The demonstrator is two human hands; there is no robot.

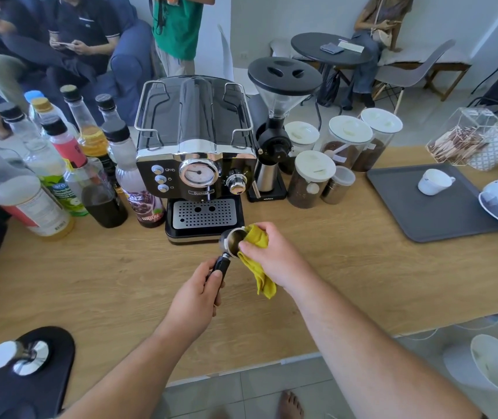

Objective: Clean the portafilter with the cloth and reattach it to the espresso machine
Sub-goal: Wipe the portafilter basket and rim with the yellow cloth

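At frame centre your left hand [201,293] grips the portafilter [232,241] handle; your right hand [267,255] presses the cloth [258,261] against its rim. Wiping is underway; reattaching to the machine [196,146] remains.

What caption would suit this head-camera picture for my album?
Left hand holds the black-handled metal portafilter while the right hand wipes its basket with a yellow cloth.

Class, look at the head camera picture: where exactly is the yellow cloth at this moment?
The yellow cloth is at centre frame, in the right hand, pressed against the portafilter basket just in front of the espresso machine.
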